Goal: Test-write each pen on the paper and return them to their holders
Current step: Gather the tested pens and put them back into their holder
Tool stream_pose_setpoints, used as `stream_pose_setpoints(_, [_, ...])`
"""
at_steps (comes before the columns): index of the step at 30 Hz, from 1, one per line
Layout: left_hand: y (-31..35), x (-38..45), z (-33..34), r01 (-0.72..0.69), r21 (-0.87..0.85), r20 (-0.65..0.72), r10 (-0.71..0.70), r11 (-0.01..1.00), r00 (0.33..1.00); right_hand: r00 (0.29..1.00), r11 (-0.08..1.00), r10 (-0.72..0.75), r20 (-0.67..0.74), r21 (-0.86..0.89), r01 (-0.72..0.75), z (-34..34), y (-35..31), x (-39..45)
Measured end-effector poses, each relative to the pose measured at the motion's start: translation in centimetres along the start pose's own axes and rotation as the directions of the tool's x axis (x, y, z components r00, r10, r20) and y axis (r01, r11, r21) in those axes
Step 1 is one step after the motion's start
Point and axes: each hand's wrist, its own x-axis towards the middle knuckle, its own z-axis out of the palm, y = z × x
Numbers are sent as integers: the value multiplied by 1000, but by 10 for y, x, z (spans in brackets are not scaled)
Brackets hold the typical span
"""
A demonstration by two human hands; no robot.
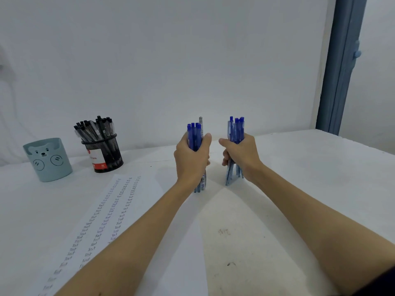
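Gripping a bunch of blue pens (194,136) upright in the left hand (191,160), fingers wrapped round the barrels, caps up, tips down on the surface (299,178). Holding a second bunch (236,130) the same way in the right hand (241,155), fist closed on the barrels, tips likewise touching down. Standing both bunches on end probably to level the tips, so each bundle drops into a holder in one go. Keeping the two hands near each other but apart, thumbs facing across the gap.

Off to the left, well apart from the hands: a black mesh holder (104,154) packed with black pens (95,130), leaning every way, apparently tested and back home. Just beside it, further left, a pale blue bear cup (48,160), no pens showing above its rim; likely the home for the blue ones, though impossible to see inside.

Lying between holders and forearms, a long paper (111,212), covered in columns of the word "Test", partly hidden under the left forearm. Judging by the full columns, writing mostly done; remaining step seemingly the return of the blue bunches. Needing a carry across to the left, over the paper, with a firm squeeze to stop loose pens slipping out of the bundles. One clear-barrelled pen standing taller in the left bunch, possibly an odd one out.
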Motion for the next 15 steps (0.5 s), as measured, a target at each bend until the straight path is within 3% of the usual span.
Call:
stream_pose_setpoints(3, [-2, -4, 1, -3, 27, -21, 4, 1000, 1000, 999, 999, -11, -41, 45, 13, 1, -5, -2])
stream_pose_setpoints(7, [2, -3, -1, -12, 36, -68, 15, 999, 998, 999, 996, 36, 17, 86, -37, 7, -11, -5])
stream_pose_setpoints(10, [0, 0, -1, 39, 45, -3, -39, 998, 999, 999, 998, 52, -6, 37, -52, 11, -8, -7])
stream_pose_setpoints(15, [34, 28, -29, 86, -63, -46, -89, 994, 995, 994, 973, 110, -20, 209, -103, 19, -31, -13])
